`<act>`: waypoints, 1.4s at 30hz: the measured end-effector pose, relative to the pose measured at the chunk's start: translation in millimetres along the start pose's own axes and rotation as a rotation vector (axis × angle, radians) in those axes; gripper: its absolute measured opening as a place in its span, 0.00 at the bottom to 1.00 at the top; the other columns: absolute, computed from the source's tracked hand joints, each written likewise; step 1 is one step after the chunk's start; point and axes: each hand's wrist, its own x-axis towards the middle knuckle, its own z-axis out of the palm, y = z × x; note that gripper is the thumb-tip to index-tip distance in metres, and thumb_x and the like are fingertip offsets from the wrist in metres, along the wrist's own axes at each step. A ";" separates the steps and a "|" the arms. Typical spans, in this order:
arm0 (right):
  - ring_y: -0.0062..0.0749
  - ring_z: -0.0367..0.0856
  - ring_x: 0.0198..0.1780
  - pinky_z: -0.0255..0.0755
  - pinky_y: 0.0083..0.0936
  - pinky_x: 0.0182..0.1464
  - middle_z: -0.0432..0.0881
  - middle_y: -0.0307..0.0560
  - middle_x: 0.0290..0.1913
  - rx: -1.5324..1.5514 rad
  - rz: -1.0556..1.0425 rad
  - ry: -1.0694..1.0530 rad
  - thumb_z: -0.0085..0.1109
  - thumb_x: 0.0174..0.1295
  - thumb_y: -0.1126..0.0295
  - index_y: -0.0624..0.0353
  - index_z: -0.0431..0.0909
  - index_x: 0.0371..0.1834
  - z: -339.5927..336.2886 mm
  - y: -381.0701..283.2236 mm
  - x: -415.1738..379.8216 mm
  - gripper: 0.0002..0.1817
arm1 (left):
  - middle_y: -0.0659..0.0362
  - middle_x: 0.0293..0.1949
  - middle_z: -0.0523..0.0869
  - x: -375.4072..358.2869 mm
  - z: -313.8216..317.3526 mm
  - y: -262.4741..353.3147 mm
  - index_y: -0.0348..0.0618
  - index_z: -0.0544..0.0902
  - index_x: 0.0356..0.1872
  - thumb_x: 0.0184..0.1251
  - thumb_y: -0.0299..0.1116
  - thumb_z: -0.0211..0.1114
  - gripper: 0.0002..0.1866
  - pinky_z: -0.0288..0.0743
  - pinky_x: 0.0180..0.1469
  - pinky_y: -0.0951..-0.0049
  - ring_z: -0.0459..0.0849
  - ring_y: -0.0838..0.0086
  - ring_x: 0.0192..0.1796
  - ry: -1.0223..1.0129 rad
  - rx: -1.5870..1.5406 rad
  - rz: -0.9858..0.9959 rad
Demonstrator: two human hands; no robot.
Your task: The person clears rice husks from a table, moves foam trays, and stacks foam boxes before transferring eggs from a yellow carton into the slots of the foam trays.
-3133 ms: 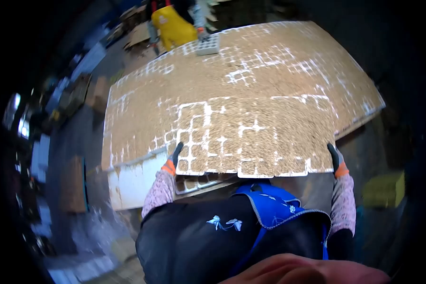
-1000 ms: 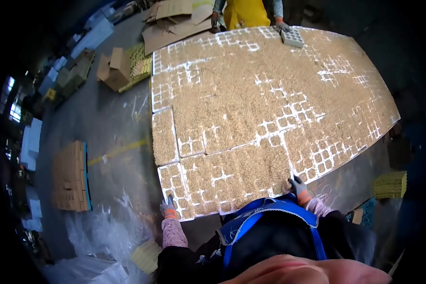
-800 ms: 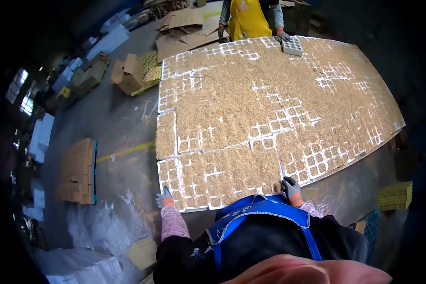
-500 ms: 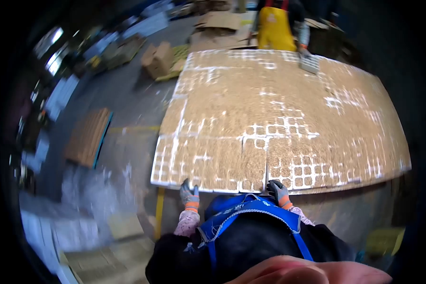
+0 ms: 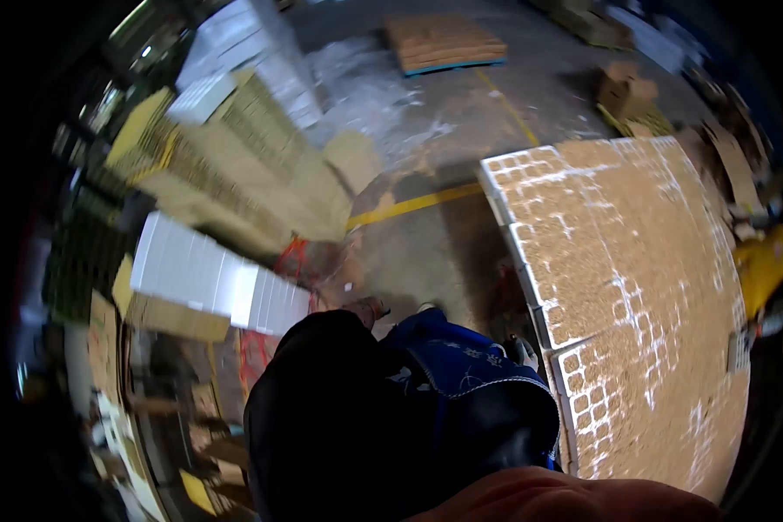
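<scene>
White multi-cell trays (image 5: 574,378) filled with brown granular material lie side by side on the right, at about the height of my apron. My right hand (image 5: 525,352), in a grey glove, is close to their near edge, partly hidden by my blue apron (image 5: 470,361). My left hand (image 5: 367,310) hangs low past my dark sleeve, small and blurred, its fingers unclear. Nearest to it, on the left, is a row of stacked white trays (image 5: 196,271).
Tall yellowish stacks (image 5: 235,165) stand behind the white row, with red strapping (image 5: 294,257) on the floor. A brown stack on a blue pallet (image 5: 444,43) sits farther off. At right, a person in a yellow apron (image 5: 761,265) holds a grey block (image 5: 739,352).
My view and body have swung left, so the filled trays now lie on my right. Both hands have moved off the front edge where they were; the white stack has come into view.
</scene>
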 end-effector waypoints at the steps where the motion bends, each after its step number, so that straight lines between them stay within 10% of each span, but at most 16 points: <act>1: 0.30 0.81 0.37 0.73 0.25 0.38 0.83 0.47 0.39 -0.043 0.018 -0.035 0.58 0.65 0.63 0.62 0.79 0.48 2.1 7.0 -1.5 0.16 | 0.47 0.52 0.82 -38.1 -10.7 1.5 0.45 0.77 0.56 0.59 0.57 0.59 0.31 0.70 0.57 0.57 0.79 0.51 0.55 -0.035 0.038 -0.015; 10: 0.32 0.81 0.41 0.74 0.27 0.42 0.83 0.52 0.43 -0.426 0.149 -0.254 0.58 0.65 0.62 0.63 0.78 0.50 46.8 84.9 18.2 0.17 | 0.46 0.55 0.80 -141.5 66.7 -91.6 0.42 0.75 0.58 0.58 0.59 0.58 0.35 0.66 0.63 0.60 0.75 0.54 0.60 0.223 -0.525 -0.197; 24: 0.41 0.80 0.49 0.76 0.35 0.48 0.80 0.54 0.50 -0.796 0.325 -0.700 0.55 0.65 0.57 0.57 0.72 0.59 354.7 205.9 -29.5 0.23 | 0.46 0.46 0.83 -212.9 307.3 -396.5 0.44 0.80 0.48 0.70 0.47 0.50 0.20 0.72 0.53 0.58 0.80 0.51 0.51 0.361 -0.686 -0.528; 27: 0.34 0.80 0.42 0.75 0.28 0.42 0.81 0.48 0.47 -0.932 0.362 -0.771 0.56 0.65 0.57 0.56 0.75 0.57 405.8 218.6 -25.5 0.21 | 0.44 0.44 0.83 -231.3 360.7 -398.8 0.44 0.81 0.46 0.70 0.46 0.51 0.18 0.73 0.49 0.57 0.81 0.51 0.46 0.440 -0.675 -0.446; 30: 0.30 0.82 0.40 0.75 0.24 0.37 0.82 0.45 0.46 -1.043 0.397 -0.884 0.57 0.65 0.58 0.55 0.76 0.56 454.1 233.7 -10.6 0.20 | 0.45 0.44 0.84 -290.9 329.8 -350.1 0.40 0.83 0.45 0.64 0.54 0.53 0.26 0.73 0.51 0.60 0.82 0.52 0.50 0.365 -1.320 -0.784; 37: 0.29 0.83 0.40 0.74 0.24 0.35 0.82 0.42 0.47 -0.964 0.417 -1.127 0.53 0.66 0.59 0.53 0.75 0.58 580.2 300.2 72.1 0.19 | 0.45 0.46 0.84 -298.1 393.8 -231.4 0.41 0.83 0.45 0.64 0.60 0.53 0.30 0.72 0.51 0.59 0.81 0.54 0.51 0.247 -1.288 -0.899; 42: 0.27 0.79 0.35 0.73 0.26 0.35 0.81 0.39 0.45 -1.103 0.420 -1.024 0.50 0.68 0.57 0.51 0.76 0.56 695.8 350.1 96.5 0.18 | 0.45 0.45 0.84 -257.0 369.7 -270.0 0.43 0.82 0.46 0.67 0.57 0.52 0.26 0.72 0.51 0.60 0.81 0.52 0.49 0.305 -1.353 -0.860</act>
